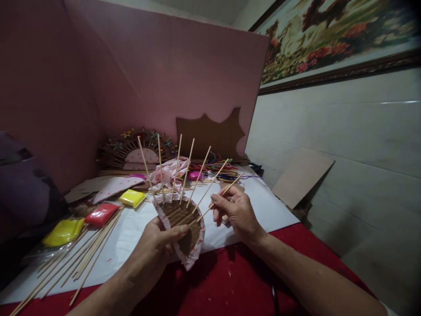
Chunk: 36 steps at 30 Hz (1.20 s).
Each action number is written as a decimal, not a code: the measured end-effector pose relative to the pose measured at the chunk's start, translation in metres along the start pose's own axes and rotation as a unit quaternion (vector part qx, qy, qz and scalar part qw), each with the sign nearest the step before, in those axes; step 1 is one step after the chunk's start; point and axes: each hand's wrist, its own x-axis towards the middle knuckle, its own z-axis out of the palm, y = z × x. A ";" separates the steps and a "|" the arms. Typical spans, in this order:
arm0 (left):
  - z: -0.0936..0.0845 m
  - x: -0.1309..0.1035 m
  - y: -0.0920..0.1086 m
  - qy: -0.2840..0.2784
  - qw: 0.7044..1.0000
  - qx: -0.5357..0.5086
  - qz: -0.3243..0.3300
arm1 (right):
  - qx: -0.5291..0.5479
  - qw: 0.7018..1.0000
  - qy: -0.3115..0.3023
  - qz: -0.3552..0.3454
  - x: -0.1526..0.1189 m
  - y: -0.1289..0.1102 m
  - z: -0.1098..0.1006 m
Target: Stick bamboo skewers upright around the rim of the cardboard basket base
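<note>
A half-round piece of brown cardboard (pixel 179 213) with a pink patterned cloth rim is held up by my left hand (pixel 161 239), thumb across its face. Several thin wooden sticks (pixel 178 164) fan upward from its curved edge. Between the thumb and fingers of my right hand (pixel 235 210) is another wooden stick (pixel 226 188), slanting up to the right. This stick's lower end meets the right side of the cardboard; whether it is fixed there I cannot tell.
Loose wooden sticks (pixel 95 245) lie at left beside yellow (pixel 64 232) and red (pixel 102 214) packets. Behind stand a decorated fan (pixel 141 156), crumpled pink cloth (pixel 169 171) and a cut brown cardboard sheet (pixel 210 136). White paper (pixel 272 208) covers part of the red tabletop (pixel 296 250).
</note>
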 end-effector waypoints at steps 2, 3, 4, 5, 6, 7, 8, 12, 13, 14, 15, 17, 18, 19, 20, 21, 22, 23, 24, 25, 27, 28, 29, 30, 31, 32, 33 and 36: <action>0.001 0.000 0.000 0.006 1.000 -0.001 0.006 | 0.003 1.000 0.000 0.000 0.000 0.000 0.000; 0.001 0.000 0.000 0.011 1.000 -0.002 0.007 | 0.003 1.000 0.000 0.001 0.000 0.000 0.000; 0.001 0.000 0.000 0.014 1.000 -0.002 0.003 | 0.003 1.000 0.001 0.000 0.000 0.000 0.000; 0.001 0.000 0.001 0.016 1.000 -0.004 -0.001 | 0.003 1.000 0.002 -0.001 0.000 0.000 0.000; 0.001 -0.001 0.000 0.014 1.000 -0.006 -0.003 | 0.003 1.000 0.002 -0.003 0.000 0.000 0.000; 0.001 -0.001 0.000 0.009 1.000 -0.007 -0.004 | 0.003 1.000 0.003 -0.003 0.000 0.000 0.000; 0.000 -0.001 0.000 0.002 1.000 -0.007 -0.004 | 0.004 1.000 0.001 -0.003 0.000 0.000 0.000; -0.003 0.000 -0.003 -0.008 1.000 0.000 0.003 | 0.003 1.000 -0.001 0.003 0.000 0.000 0.001; -0.004 0.001 -0.004 -0.008 1.000 0.002 0.001 | 0.003 1.000 0.001 0.005 0.000 0.000 0.001; -0.005 0.001 -0.004 -0.009 1.000 0.003 0.000 | 0.004 1.000 0.003 0.008 0.000 -0.001 0.001; -0.005 0.002 -0.005 -0.011 1.000 0.002 0.001 | 0.004 1.000 0.004 0.010 -0.001 -0.001 0.001; -0.005 0.003 -0.005 -0.016 1.000 0.000 0.005 | 0.004 1.000 0.006 0.012 -0.001 -0.002 0.002; -0.005 0.003 -0.005 -0.019 1.000 -0.001 0.007 | 0.004 1.000 0.005 0.011 -0.001 -0.002 0.002; -0.004 0.003 -0.004 -0.019 1.000 0.000 0.009 | 0.004 1.000 0.004 0.010 -0.001 -0.002 0.002; -0.004 0.003 -0.004 -0.017 1.000 0.002 0.010 | 0.004 1.000 0.003 0.008 -0.001 -0.002 0.002; -0.004 0.003 -0.005 -0.015 1.000 0.005 0.011 | 0.004 1.000 0.003 0.006 -0.001 -0.002 0.002; -0.004 0.003 -0.005 -0.012 1.000 0.007 0.011 | 0.002 1.000 0.004 0.004 -0.001 -0.002 0.002; -0.004 0.003 -0.006 -0.010 1.000 0.008 0.014 | 0.000 1.000 0.004 0.001 -0.001 -0.002 0.002; -0.005 0.003 -0.007 -0.010 1.000 0.007 0.017 | -0.003 1.000 0.003 -0.005 -0.001 -0.001 0.002; -0.006 0.004 -0.007 -0.012 1.000 0.004 0.021 | -0.004 1.000 -0.001 -0.013 0.000 0.000 0.001; -0.007 0.005 -0.008 -0.018 0.999 -0.006 0.028 | 0.001 1.000 -0.013 -0.028 0.001 0.003 0.000; -0.007 0.006 -0.008 -0.017 0.999 -0.012 0.028 | 0.006 0.999 -0.022 -0.031 0.002 0.005 -0.001; -0.007 0.006 -0.007 -0.016 0.999 -0.019 0.027 | 0.012 0.999 -0.031 -0.029 0.002 0.007 -0.001; -0.007 0.006 -0.006 -0.011 0.999 -0.027 0.024 | 0.018 0.999 -0.039 -0.024 0.003 0.009 -0.001; -0.007 0.007 -0.005 -0.006 0.999 -0.033 0.023 | 0.019 0.999 -0.048 -0.016 0.003 0.010 -0.001; -0.007 0.007 -0.004 -0.002 0.999 -0.037 0.022 | 0.016 0.998 -0.055 -0.009 0.003 0.011 -0.001; -0.007 0.007 -0.003 0.000 0.999 -0.038 0.021 | 0.008 0.998 -0.062 -0.003 0.002 0.012 -0.001; -0.006 0.006 -0.001 -0.004 0.999 -0.036 0.015 | -0.028 0.997 -0.078 0.000 0.001 0.013 0.000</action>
